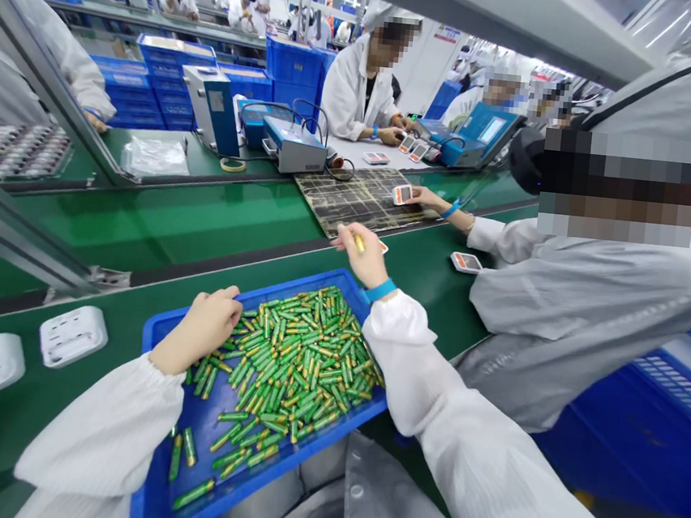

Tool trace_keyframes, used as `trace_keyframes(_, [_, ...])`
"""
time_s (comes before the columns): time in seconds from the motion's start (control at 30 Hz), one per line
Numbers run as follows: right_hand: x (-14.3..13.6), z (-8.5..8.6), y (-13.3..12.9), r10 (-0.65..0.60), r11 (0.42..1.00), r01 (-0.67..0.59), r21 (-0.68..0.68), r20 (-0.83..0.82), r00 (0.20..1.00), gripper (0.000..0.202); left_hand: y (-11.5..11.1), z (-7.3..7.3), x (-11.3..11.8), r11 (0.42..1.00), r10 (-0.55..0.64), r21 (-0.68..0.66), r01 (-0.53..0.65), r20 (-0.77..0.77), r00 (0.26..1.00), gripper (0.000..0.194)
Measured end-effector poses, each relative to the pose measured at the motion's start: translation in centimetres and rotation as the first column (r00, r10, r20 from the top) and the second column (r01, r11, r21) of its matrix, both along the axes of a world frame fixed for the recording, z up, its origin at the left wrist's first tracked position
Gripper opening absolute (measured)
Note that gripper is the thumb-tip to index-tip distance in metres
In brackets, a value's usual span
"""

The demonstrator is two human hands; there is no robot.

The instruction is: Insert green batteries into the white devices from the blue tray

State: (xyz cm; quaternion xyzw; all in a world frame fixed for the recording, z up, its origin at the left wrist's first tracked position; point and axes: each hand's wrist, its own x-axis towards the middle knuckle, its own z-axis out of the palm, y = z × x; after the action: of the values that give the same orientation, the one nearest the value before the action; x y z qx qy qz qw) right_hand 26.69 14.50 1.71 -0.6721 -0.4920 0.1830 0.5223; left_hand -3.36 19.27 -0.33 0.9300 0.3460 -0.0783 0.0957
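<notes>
A blue tray full of green and gold batteries lies in front of me, its near edge over my lap. My left hand rests at the tray's far left part with its fingers curled down by the batteries; what it holds, if anything, is hidden. Beyond the tray's far right corner, my right hand is raised with a yellow-ended battery between its fingers. A white and orange device shows partly behind that hand.
White sockets sit on the green table at left. A co-worker's hand holds a device on the dark patterned mat. Another device lies at right. A metal post slants across the left.
</notes>
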Motion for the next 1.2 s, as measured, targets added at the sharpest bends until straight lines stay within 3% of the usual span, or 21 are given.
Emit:
trace_keyframes(0.07, [3.8, -1.1, 0.8, -0.179, 0.957, 0.251, -0.146, 0.385, 0.905, 0.032, -0.1, 0.0, 0.0, 1.000, 0.004, 0.002, -0.004, 0.015, 1.000, 0.028])
trace_keyframes(0.1, [5.4, -1.8, 1.0, -0.200, 0.915, 0.334, -0.227, 0.464, 0.863, 0.031, -0.1, -0.1, 0.0, 1.000, 0.006, 0.005, -0.006, 0.022, 1.000, 0.028])
trace_keyframes(0.17, [7.6, -3.2, 0.8, -0.185, 0.852, 0.371, -0.369, 0.450, 0.874, 0.037, -0.2, -0.2, 0.0, 1.000, 0.010, 0.013, -0.010, 0.035, 0.999, 0.029])
trace_keyframes(0.3, [9.1, -5.3, -0.3, -0.185, 0.866, 0.311, -0.391, 0.327, 0.927, 0.030, -0.3, -0.5, -0.2, 1.000, 0.010, 0.027, -0.011, 0.058, 0.998, 0.030])
trace_keyframes(0.43, [8.5, -5.4, -0.6, -0.191, 0.915, 0.241, -0.324, 0.180, 0.965, 0.029, -0.4, -0.8, -0.5, 0.999, 0.007, 0.034, -0.010, 0.097, 0.995, 0.030])
trace_keyframes(0.6, [5.3, -2.6, -0.6, -0.142, 0.967, 0.117, -0.226, -0.102, 0.985, 0.034, -1.0, -0.3, -0.3, 0.998, 0.019, 0.052, -0.031, 0.213, 0.977, 0.034])
trace_keyframes(0.67, [2.9, -0.8, -1.1, -0.014, 0.990, -0.029, -0.139, -0.297, 0.955, 0.034, -1.7, 0.4, -0.1, 0.998, -0.003, 0.066, -0.024, 0.388, 0.922, 0.038])
trace_keyframes(0.7, [1.4, 0.1, -1.5, 0.111, 0.987, -0.150, -0.055, -0.437, 0.892, 0.034, -2.2, 0.9, 0.0, 0.998, -0.016, 0.066, -0.020, 0.502, 0.865, 0.043])
trace_keyframes(0.73, [-0.1, 0.9, -2.0, 0.254, 0.959, -0.283, 0.032, -0.546, 0.798, 0.035, -2.7, 1.5, 0.1, 0.998, -0.022, 0.056, -0.015, 0.610, 0.792, 0.055])
trace_keyframes(0.8, [-3.5, 2.4, -3.1, 0.490, 0.823, -0.560, 0.098, -0.622, 0.611, 0.036, -3.7, 2.5, 0.1, 1.000, -0.008, -0.006, 0.019, 0.760, 0.650, 0.087])
trace_keyframes(0.87, [-6.5, 3.2, -4.1, 0.608, 0.647, -0.758, 0.081, -0.655, 0.449, 0.037, -4.7, 3.5, 0.0, 0.987, 0.001, -0.092, 0.131, 0.822, 0.569, 0.110])
trace_keyframes(0.93, [-8.8, 3.2, -4.7, 0.635, 0.546, -0.832, 0.092, -0.693, 0.340, 0.037, -5.5, 4.2, 0.0, 0.955, 0.001, -0.163, 0.246, 0.835, 0.550, 0.112])
trace_keyframes(0.97, [-9.5, 2.9, -4.8, 0.625, 0.545, -0.831, 0.110, -0.714, 0.315, 0.036, -5.8, 4.3, 0.0, 0.948, 0.024, -0.195, 0.252, 0.832, 0.554, 0.109])
trace_keyframes(1.1, [-10.2, 0.7, -4.5, 0.514, 0.665, -0.738, 0.111, -0.786, 0.345, 0.035, -6.4, 3.9, 0.9, 0.944, 0.203, -0.320, 0.086, 0.764, 0.613, 0.099])
trace_keyframes(1.2, [-10.2, -1.0, -4.1, 0.410, 0.757, -0.652, 0.050, -0.813, 0.413, 0.038, -6.3, 3.2, 1.6, 0.954, 0.133, -0.280, 0.109, 0.720, 0.681, 0.086])
